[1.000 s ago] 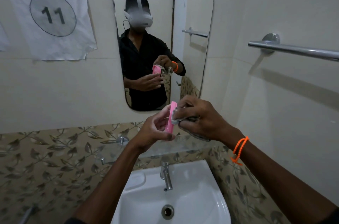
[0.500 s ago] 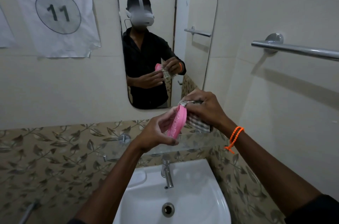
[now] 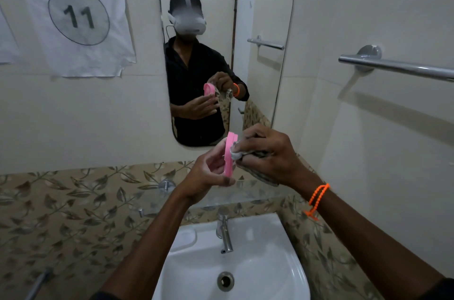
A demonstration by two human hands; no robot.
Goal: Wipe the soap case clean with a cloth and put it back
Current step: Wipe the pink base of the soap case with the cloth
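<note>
Mirror (image 3: 260, 29), white sink (image 3: 290, 272), leaf-patterned tiles (image 3: 61, 213).

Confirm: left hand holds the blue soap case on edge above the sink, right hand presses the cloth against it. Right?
Not quite: the soap case is pink, not blue, as the head view shows. The rest stands: the left hand holds it on edge above the sink, and the right hand presses the cloth against it.

A small bathroom: a white washbasin (image 3: 245, 272) with a chrome tap (image 3: 224, 233) sits under a wall mirror (image 3: 265, 29), beside a steel towel rail (image 3: 398, 67). Leaf-patterned tiles (image 3: 61, 206) band the cream walls, and a paper sign (image 3: 76, 12) reads "WORKSTATION 11".
</note>
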